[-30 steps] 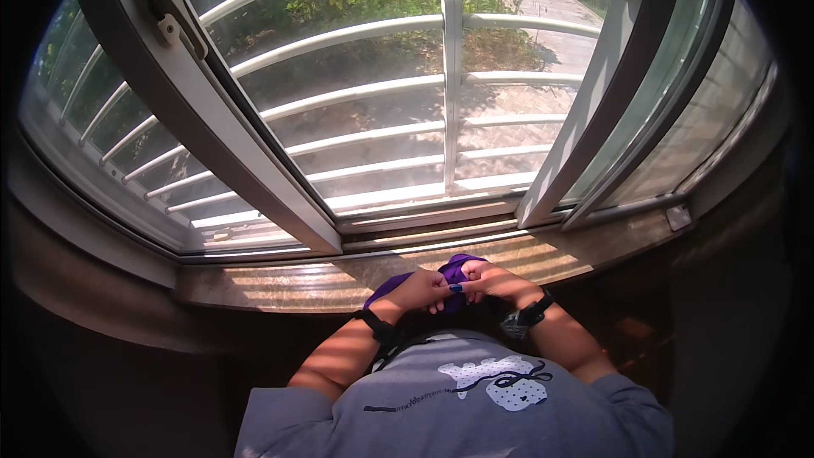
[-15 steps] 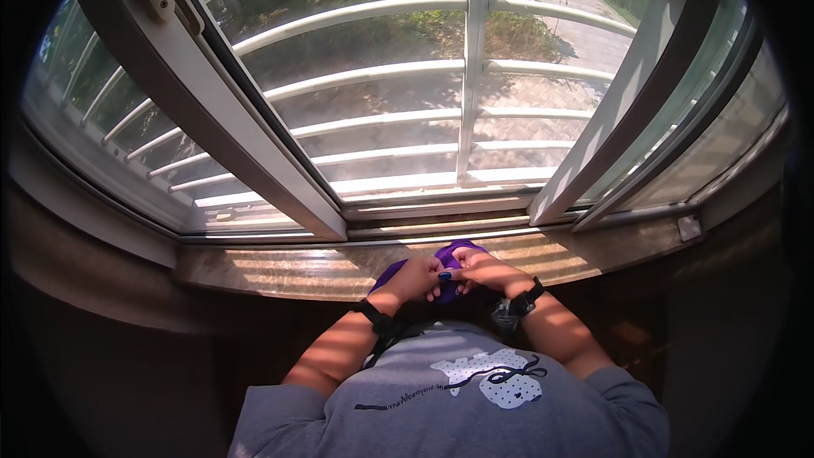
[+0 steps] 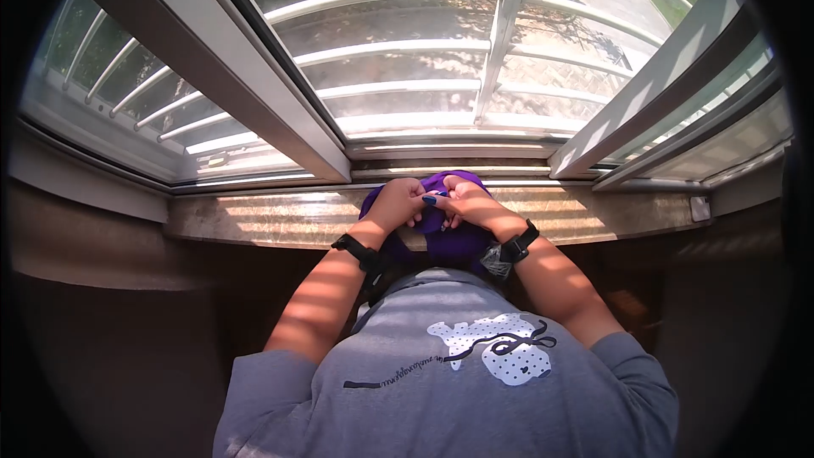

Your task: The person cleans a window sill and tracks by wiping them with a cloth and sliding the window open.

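I see the left hand [image 3: 400, 205] and right hand [image 3: 463, 202] pinching purple cloth [image 3: 462, 242] bunched under and around them, windowsill [image 3: 297, 212] to either side; handling looks unfinished, what's left unclear.

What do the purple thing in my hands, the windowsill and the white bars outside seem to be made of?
The purple thing looks like smooth fabric, since it drapes softly. The windowsill seems smooth stone, or an imitation, from its brown mottling. The white bars are probably painted metal: slim, curved, evenly coloured.
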The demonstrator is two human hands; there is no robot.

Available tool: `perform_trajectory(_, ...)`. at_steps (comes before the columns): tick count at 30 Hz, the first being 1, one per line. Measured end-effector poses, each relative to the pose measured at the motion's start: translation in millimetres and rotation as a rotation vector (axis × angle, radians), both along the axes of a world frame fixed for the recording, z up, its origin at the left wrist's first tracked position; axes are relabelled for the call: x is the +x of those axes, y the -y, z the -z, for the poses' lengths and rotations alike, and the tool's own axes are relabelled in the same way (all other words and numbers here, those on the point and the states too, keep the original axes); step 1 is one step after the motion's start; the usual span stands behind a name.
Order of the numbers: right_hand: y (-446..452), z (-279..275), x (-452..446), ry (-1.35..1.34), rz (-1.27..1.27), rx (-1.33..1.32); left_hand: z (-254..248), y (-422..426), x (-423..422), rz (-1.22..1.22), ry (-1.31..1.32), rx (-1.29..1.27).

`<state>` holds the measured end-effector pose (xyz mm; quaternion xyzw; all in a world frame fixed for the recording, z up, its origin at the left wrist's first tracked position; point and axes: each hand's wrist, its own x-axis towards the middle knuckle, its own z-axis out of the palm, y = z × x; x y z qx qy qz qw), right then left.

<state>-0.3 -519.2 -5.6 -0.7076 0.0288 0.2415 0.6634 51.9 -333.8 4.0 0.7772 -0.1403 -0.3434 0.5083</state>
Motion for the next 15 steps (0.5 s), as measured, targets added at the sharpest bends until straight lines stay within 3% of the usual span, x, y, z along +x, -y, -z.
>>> perform_trajectory(4, 10.2, -13.9, -12.2, -0.136, 0.010, -0.034, -2.9, 5.9, -6.8, 0.021, 0.061, -0.019)
perform_trajectory(15, 35.7, -20.9, -35.7, -0.171, 0.017, 0.076, 5.4, 23.6, -19.3, 0.126, -0.046, -0.208)
